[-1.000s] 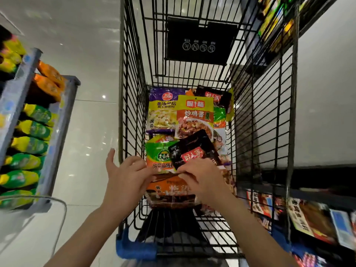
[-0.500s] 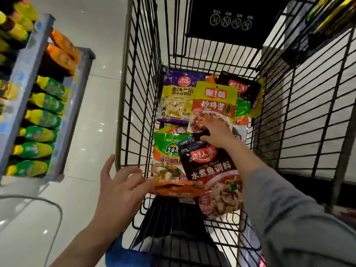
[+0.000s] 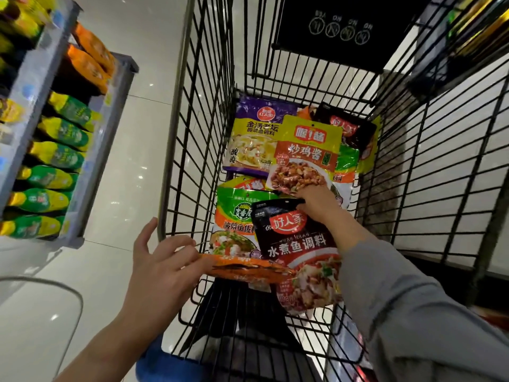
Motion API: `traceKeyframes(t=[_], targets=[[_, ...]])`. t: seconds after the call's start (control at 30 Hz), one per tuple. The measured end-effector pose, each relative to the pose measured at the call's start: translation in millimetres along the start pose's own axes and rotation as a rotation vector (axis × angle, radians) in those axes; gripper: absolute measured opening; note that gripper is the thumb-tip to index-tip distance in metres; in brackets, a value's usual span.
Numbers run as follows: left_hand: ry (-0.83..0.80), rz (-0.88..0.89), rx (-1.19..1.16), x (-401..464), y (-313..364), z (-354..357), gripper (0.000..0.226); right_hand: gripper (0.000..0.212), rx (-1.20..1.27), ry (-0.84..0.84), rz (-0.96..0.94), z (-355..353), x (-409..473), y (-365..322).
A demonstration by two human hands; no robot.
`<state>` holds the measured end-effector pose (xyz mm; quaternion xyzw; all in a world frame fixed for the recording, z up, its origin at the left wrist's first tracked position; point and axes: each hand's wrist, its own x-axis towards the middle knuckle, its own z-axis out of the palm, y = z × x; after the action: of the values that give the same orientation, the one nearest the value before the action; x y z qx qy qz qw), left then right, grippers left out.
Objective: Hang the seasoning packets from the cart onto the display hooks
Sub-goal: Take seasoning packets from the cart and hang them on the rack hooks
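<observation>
Several seasoning packets lie in the black wire cart. My right hand reaches deep into it. Its thumb pinches the top corner of a black packet, and its fingertips touch the lower edge of a yellow and red packet. My left hand is at the cart's near left side with straight fingers, whose tips touch the end of an orange packet. A green packet and a purple and yellow packet lie further left. No display hooks are in view.
On the left stands a shelf with rows of green, yellow and orange bottles. A black sign plate hangs on the cart's far wall. The white tiled floor lies between shelf and cart. Dark shelving with goods runs along the right edge.
My right hand has gone from the cart's near end deeper in, to the yellow and red packet, with the black packet still in it. My left hand has stayed near the orange packet.
</observation>
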<state>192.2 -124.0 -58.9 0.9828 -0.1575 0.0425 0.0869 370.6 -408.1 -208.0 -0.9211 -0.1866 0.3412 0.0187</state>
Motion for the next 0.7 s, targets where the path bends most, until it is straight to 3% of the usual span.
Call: traceKeyframes(t=[0.17, 0.33, 0.7], targets=[[-0.004, -0.016, -0.018, 0, -2, 0, 0.019, 0.033, 0.16, 0.102, 0.091, -21, -40, -11], [-0.025, -0.012, 0.0, 2, 0, -5, 0.022, 0.021, 0.123, 0.254, 0.169, -35, -117, -20], [0.058, 0.006, 0.074, -5, 5, -14, 0.024, 0.021, 0.34, 0.539, 0.509, -46, -245, -37]])
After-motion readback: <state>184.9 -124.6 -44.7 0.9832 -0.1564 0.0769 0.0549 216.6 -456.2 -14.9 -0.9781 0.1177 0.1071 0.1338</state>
